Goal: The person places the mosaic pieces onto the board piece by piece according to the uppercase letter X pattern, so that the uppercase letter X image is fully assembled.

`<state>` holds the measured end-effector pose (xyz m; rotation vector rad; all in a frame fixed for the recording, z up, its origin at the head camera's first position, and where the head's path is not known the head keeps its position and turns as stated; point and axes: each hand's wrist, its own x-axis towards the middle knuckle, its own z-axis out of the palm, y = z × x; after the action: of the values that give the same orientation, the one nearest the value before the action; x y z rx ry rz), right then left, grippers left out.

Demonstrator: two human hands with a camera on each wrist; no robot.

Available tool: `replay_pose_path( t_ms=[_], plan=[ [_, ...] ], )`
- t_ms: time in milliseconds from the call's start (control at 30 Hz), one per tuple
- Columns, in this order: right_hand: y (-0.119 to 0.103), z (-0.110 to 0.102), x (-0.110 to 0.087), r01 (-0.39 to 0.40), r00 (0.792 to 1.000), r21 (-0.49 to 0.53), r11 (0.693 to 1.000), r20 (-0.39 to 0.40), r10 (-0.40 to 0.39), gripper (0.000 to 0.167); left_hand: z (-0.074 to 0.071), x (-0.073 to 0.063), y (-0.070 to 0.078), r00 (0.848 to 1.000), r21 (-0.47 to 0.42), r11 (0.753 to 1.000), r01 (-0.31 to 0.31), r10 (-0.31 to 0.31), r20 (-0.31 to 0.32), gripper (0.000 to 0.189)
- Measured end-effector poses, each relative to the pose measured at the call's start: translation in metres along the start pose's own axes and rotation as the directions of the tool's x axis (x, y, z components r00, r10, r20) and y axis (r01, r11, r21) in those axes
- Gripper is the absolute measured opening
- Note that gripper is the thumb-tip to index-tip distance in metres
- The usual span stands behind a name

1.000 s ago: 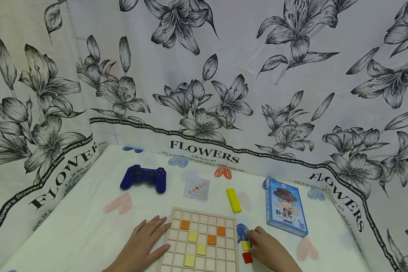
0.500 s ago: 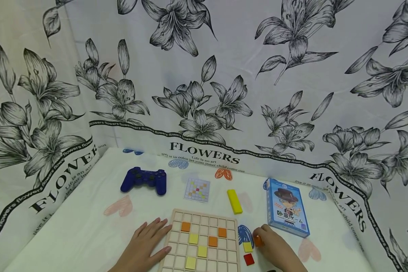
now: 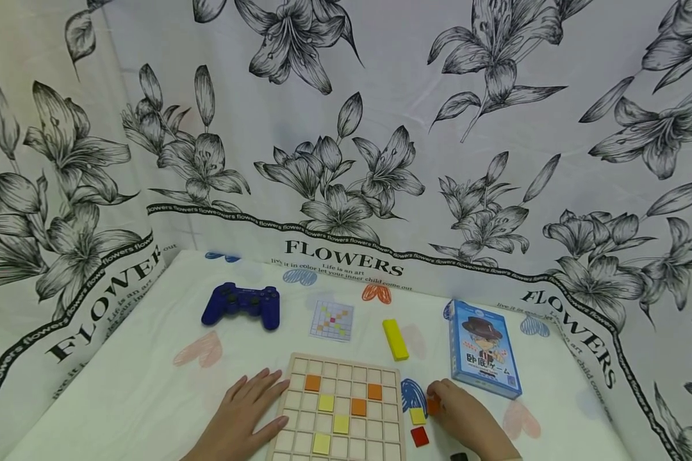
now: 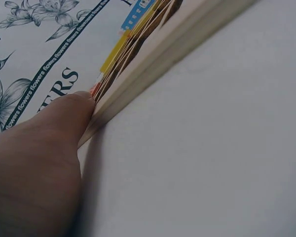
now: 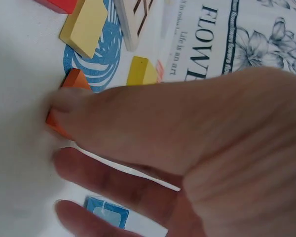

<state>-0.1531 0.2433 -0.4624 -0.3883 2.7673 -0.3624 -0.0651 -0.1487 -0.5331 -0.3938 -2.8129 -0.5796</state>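
A wooden grid board (image 3: 375, 434) lies at the front, with several orange and yellow square tiles set in its cells. My left hand (image 3: 236, 416) rests flat at its left edge, fingers spread; in the left wrist view the thumb (image 4: 64, 118) touches the board's side. To the right of the board, my right hand (image 3: 464, 413) pinches an orange tile (image 5: 76, 78) low over the cloth, the thumb on top of it in the right wrist view. A loose yellow tile (image 3: 418, 416) and a red tile (image 3: 419, 436) lie between that hand and the board.
Behind the board lie a blue game controller (image 3: 242, 306), a small pattern card (image 3: 331, 320) and a yellow block (image 3: 395, 340). A blue card-game box (image 3: 486, 349) stands beyond my right hand. A flower-print curtain (image 3: 346, 179) closes off the back. A dark object (image 3: 459, 456) shows at the bottom edge.
My right hand has shifted slightly right, away from the yellow tile, and the orange tile now shows in its fingers. The left hand stays put at the board.
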Motion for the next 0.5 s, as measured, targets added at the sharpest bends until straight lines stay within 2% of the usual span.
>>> replay_pose_path(
  t_ms=[300,500],
  plan=[
    [0.0007,0.0032,-0.0011,0.018,1.0,-0.023,1.0,-0.006,-0.019,0.018,-0.0005,-0.0002,0.0015,1.0,-0.017,1.0,0.015,-0.015,0.02,0.058],
    [-0.0069,-0.0036,-0.0035,0.012,1.0,-0.011,1.0,-0.025,-0.012,0.027,-0.0015,0.0011,0.0005,0.999,-0.03,0.999,0.022,-0.021,0.039,0.059]
  ],
)
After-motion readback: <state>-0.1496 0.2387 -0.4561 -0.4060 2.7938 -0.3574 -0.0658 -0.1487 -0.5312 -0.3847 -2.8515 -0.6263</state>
